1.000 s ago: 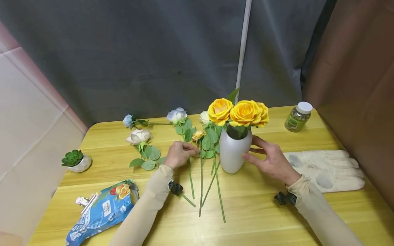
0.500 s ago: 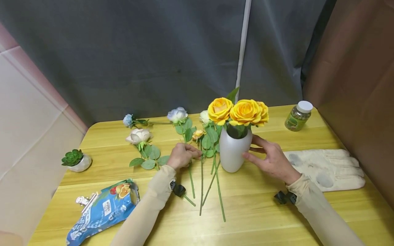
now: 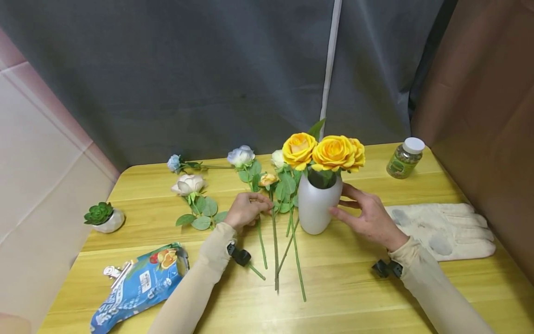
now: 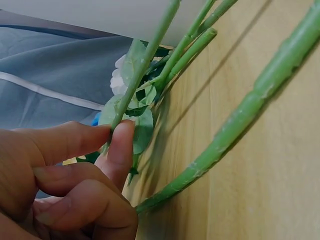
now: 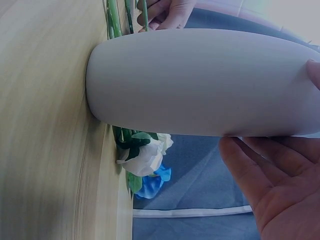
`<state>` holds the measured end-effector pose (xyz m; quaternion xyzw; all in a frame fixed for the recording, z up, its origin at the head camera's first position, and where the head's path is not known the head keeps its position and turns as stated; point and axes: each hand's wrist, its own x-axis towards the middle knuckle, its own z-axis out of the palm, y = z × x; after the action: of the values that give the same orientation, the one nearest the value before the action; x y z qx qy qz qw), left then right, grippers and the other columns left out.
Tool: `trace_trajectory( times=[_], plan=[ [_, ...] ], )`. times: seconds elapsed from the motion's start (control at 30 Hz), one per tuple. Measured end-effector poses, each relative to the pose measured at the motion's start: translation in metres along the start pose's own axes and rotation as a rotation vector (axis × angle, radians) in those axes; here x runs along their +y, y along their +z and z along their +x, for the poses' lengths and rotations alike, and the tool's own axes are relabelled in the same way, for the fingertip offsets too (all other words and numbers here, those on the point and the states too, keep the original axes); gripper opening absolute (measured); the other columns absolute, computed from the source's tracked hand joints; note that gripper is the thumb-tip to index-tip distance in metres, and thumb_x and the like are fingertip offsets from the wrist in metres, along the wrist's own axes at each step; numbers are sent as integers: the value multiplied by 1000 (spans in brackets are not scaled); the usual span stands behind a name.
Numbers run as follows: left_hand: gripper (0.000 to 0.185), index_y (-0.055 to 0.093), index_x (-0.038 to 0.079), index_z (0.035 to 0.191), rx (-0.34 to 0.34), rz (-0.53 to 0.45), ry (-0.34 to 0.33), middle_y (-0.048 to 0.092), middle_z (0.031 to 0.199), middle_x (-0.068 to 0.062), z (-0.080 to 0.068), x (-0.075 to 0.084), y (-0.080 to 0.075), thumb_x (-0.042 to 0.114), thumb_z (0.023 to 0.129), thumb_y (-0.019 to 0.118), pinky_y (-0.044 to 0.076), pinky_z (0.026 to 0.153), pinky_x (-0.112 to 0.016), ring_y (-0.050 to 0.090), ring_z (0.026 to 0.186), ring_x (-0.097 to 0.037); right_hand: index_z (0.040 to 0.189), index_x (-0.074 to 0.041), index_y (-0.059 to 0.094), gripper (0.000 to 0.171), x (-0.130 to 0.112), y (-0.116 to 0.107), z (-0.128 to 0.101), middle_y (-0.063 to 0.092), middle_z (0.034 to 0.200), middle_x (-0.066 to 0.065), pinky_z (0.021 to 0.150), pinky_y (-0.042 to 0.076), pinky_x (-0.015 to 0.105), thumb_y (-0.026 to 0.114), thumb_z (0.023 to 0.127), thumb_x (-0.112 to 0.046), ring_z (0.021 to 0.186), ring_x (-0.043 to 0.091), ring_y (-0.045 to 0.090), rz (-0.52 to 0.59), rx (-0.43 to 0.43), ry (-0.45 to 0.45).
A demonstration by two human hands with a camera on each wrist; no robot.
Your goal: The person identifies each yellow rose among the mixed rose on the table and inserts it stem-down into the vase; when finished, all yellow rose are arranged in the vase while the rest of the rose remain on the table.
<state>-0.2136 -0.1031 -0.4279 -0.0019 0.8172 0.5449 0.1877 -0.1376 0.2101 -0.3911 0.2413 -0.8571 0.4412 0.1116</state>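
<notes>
A white vase [image 3: 319,206] with yellow roses [image 3: 321,152] stands mid-table. My right hand [image 3: 367,214] holds its right side, thumb in front and fingers behind; the right wrist view shows the vase [image 5: 200,80] between thumb and fingers. My left hand [image 3: 250,208] is just left of the vase and pinches the thin stem of a small yellow rosebud [image 3: 268,179]. In the left wrist view, the thumb and forefinger of my left hand [image 4: 114,131] squeeze that stem [image 4: 145,65], and a thicker stem [image 4: 240,120] lies on the wood beside it. Several loose stems [image 3: 297,260] fan out below.
Loose white [image 3: 187,184], blue [image 3: 174,163] and pale blue [image 3: 240,156] roses lie at the back left. A succulent pot [image 3: 100,217] and a clipped blue bag [image 3: 137,283] sit at the left. A cream glove [image 3: 442,229] and a green jar [image 3: 403,158] are at the right on the table [image 3: 354,297].
My left hand has shifted slightly right with the rosebud stem; the bud has risen a little and the stem's lower end has swung right. My right hand stays on the vase.
</notes>
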Motion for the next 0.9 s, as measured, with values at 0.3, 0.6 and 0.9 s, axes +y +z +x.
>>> trace_trajectory(
  times=[0.3, 0.6, 0.9],
  plan=[
    [15, 76, 6, 104, 79, 15, 24, 79, 86, -7, -2, 5, -2, 16, 94, 71, 40, 47, -23, 45, 50, -8, 137, 2, 60, 49, 0, 0, 0, 68, 130, 23, 87, 60, 46, 76, 92, -8, 117, 40, 67, 7, 7, -11],
    [16, 76, 1, 103, 146, -66, 201, 79, 80, -7, -17, 28, -18, 12, 95, 68, 38, 53, -19, 60, 59, -5, 137, 3, 59, 50, -1, -1, 0, 68, 130, 23, 87, 60, 45, 76, 92, -9, 118, 40, 67, -6, 4, -8],
    [12, 73, 3, 103, 317, -265, 387, 73, 69, 11, -51, 68, -39, 13, 96, 70, 26, 43, -19, 32, 41, -4, 137, 4, 59, 51, -2, 0, 0, 67, 131, 23, 87, 60, 45, 78, 91, -9, 118, 39, 68, -5, 3, -5]
  ],
)
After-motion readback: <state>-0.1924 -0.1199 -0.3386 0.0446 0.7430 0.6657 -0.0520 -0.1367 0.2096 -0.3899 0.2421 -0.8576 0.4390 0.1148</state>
